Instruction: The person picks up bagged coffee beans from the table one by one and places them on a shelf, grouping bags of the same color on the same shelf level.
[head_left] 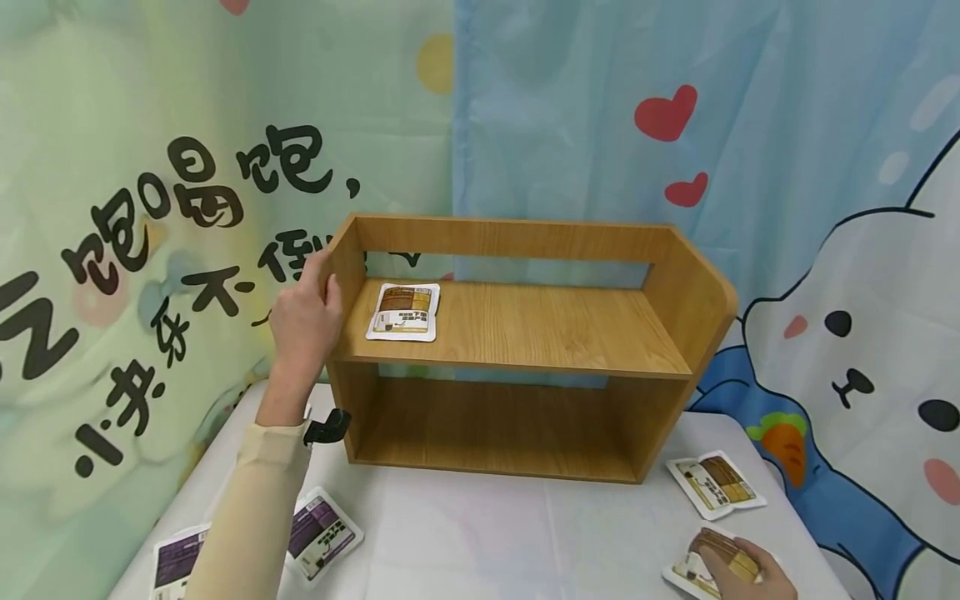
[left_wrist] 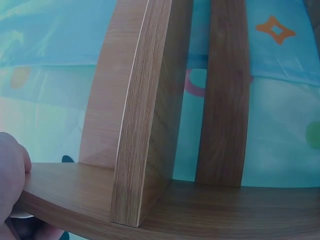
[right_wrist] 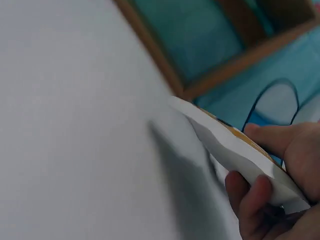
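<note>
A two-tier wooden shelf [head_left: 517, 325] stands on the white table. My left hand [head_left: 306, 321] grips the upper edge of its left side panel, and the left wrist view shows my fingers [left_wrist: 11, 175] around the board's edge. At the lower right, my right hand [head_left: 757, 575] pinches a flat white pouch [head_left: 697, 575] with a brown and yellow label. In the right wrist view, this pouch [right_wrist: 240, 150] is held tilted between thumb and fingers, above the tabletop. A similar brown-labelled pouch [head_left: 405, 312] lies on the upper tier, at the left.
Another brown-labelled pouch [head_left: 716, 483] lies on the table right of the shelf. Two purple-labelled pouches, one nearer the middle [head_left: 322, 533] and one farther left [head_left: 178, 562], lie by my left forearm, which partly covers them. Printed curtains [head_left: 555, 108] hang behind the table [head_left: 450, 533].
</note>
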